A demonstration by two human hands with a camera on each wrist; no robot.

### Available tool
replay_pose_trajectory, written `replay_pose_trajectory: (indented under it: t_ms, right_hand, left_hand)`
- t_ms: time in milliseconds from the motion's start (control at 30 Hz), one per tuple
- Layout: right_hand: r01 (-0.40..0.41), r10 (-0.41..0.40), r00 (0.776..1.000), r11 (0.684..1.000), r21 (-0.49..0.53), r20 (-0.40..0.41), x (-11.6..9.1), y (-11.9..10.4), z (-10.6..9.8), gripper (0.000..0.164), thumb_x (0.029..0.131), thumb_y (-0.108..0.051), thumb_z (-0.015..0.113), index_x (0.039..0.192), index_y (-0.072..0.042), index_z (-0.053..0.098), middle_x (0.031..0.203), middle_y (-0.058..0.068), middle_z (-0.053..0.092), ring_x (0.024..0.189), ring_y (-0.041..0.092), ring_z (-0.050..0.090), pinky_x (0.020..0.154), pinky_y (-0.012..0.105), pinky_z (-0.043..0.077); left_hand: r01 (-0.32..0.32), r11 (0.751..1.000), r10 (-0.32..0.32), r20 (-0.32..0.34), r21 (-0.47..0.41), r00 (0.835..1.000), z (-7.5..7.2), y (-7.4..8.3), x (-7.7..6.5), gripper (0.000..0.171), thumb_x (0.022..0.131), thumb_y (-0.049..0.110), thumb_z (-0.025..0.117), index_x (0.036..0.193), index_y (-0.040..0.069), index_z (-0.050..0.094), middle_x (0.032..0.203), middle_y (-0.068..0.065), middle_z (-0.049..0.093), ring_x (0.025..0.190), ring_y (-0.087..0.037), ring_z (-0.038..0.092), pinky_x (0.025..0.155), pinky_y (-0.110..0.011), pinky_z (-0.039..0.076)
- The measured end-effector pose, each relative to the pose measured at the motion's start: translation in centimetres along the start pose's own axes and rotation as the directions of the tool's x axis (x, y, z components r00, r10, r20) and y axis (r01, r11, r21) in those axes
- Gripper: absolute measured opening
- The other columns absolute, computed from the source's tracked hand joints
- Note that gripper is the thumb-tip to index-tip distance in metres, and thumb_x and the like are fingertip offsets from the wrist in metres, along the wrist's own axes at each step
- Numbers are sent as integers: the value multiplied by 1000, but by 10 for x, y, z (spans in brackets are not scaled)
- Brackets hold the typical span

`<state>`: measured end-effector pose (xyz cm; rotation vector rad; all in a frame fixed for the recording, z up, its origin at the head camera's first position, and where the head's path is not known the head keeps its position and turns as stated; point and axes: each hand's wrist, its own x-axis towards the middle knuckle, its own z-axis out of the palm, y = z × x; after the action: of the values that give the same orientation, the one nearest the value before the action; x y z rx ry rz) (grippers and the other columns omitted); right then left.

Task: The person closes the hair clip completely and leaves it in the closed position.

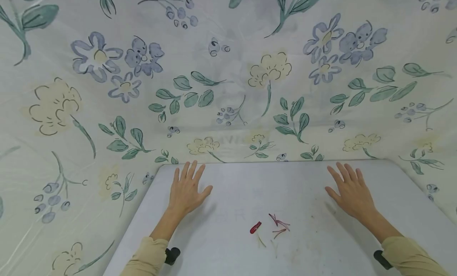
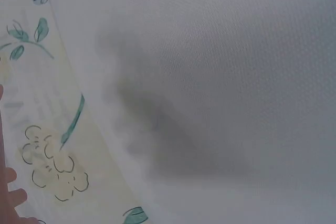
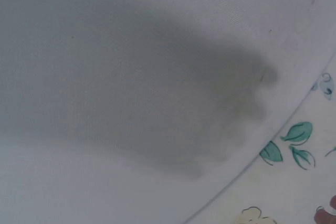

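Observation:
My left hand point(image 1: 184, 190) is held over the left part of a white tabletop point(image 1: 235, 188), fingers spread and holding nothing. On the other side my right hand point(image 1: 353, 192) is likewise spread and bare, with its shadow on the surface. Between the two, nearer the front, lies a small red clip-like piece point(image 1: 255, 227). Just right of it are several thin dark-red pieces point(image 1: 279, 221), some crossing. A thin yellowish strand point(image 1: 262, 240) lies below the red piece. In the left wrist view, fingertips point(image 2: 16, 198) show at the left edge; the right wrist view catches fingertips point(image 3: 325, 216) at its lower right corner.
A floral cloth point(image 1: 228, 89) hangs behind the tabletop and spreads along its left and right sides. Small specks and faint stains point(image 1: 312, 217) mark the surface by the right hand. Dark wrist straps point(image 1: 173, 256) sit at the tan sleeves point(image 1: 148, 256).

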<state>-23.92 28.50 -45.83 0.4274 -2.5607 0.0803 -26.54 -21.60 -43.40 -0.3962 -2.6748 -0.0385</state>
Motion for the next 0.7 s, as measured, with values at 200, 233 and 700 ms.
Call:
replay_pose_trajectory:
  t_ms: [200,233,700]
  right_hand:
    - [-4,4,1000,1000,4,-10,1,-1,-1,67,84,-26,71,139,1,45,141,30,43,129,48,40,107,66,28]
    - [-4,4,1000,1000,3,-9,1,-2,-1,66,84,-25,71,139,1,46,140,30,44,128,48,41,107,65,29]
    - [-80,78,997,993,87,25,5,-11,-4,62,86,-22,74,135,6,48,133,33,49,118,52,49,99,61,41]
  left_hand:
    - [4,1000,-5,-17,-30,1000,-2,0,-3,73,90,52,59,149,12,43,155,-19,38,145,-39,29,115,-62,21]
    - [6,999,-7,-18,-36,1000,-2,0,-3,73,90,52,59,148,12,43,154,-18,38,145,-39,30,115,-61,21]
    - [37,995,-38,-14,-93,999,0,9,-3,71,90,50,59,147,10,44,153,-19,40,144,-39,31,116,-61,21]
